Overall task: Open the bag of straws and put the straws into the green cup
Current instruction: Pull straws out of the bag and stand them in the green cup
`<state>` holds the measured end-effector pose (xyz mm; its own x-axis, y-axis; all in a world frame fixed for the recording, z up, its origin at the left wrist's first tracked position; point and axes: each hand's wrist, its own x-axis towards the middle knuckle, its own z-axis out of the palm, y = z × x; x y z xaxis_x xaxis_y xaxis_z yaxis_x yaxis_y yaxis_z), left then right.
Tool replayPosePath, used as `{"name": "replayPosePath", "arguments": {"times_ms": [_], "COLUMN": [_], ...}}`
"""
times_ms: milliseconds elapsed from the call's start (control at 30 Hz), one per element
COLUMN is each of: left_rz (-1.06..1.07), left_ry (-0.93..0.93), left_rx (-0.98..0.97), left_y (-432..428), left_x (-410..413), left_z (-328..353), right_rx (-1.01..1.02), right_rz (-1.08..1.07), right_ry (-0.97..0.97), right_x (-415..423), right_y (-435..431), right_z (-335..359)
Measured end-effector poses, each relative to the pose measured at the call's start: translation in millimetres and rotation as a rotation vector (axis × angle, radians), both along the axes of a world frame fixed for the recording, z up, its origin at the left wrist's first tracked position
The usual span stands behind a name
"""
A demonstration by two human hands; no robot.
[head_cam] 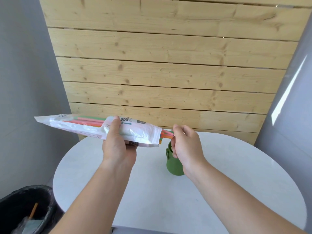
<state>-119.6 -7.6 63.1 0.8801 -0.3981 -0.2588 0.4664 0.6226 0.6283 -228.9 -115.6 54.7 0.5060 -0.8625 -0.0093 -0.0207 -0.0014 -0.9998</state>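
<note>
My left hand (118,146) grips a long white plastic bag of straws (81,126) around its middle, held nearly level above the table. The bag's open mouth points right, and pink, orange and green straw ends (166,134) stick out of it. My right hand (185,142) pinches those straw ends between thumb and fingers. The green cup (172,164) stands upright on the round white table (152,191), directly under my right hand, which hides much of its rim.
A black bin (25,210) lined with a bag stands on the floor at the lower left, with rubbish inside. A wooden plank wall (168,65) rises behind the table. Grey walls flank both sides.
</note>
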Motion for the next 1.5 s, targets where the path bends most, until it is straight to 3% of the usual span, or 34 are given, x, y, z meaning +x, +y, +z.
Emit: {"name": "replayPosePath", "arguments": {"times_ms": [167, 300, 433, 633, 733, 867, 1167, 1500], "left_rz": [-0.003, -0.008, -0.019, -0.018, -0.005, -0.027, -0.014, 0.032], "left_ry": [0.007, 0.044, 0.068, 0.086, 0.089, 0.103, 0.143, 0.152], "left_rx": [0.006, -0.005, -0.009, -0.020, -0.023, -0.014, -0.049, -0.063], "left_y": [1, 1, -1, -2, 1, -1, 9, 14], "left_x": [1, 3, 1, 1, 3, 2, 12, 26], "left_z": [-2, -3, -4, -5, -4, -7, -7, -11], "right_rx": [-0.163, -0.158, -0.124, -0.247, -0.212, -0.101, -0.060, -0.177], "right_rz": [0.036, 0.015, 0.054, 0.019, -0.045, 0.032, 0.058, 0.034], "right_ry": [0.049, 0.000, 0.072, 0.037, 0.014, -0.016, -0.062, -0.028], "right_x": [1, -2, -6, -5, -6, -5, -20, -56], "right_y": [-6, -15, -14, -18, -24, -21, -39, -83], "right_z": [-4, -5, -5, -8, -7, -10, 8, 35]}}
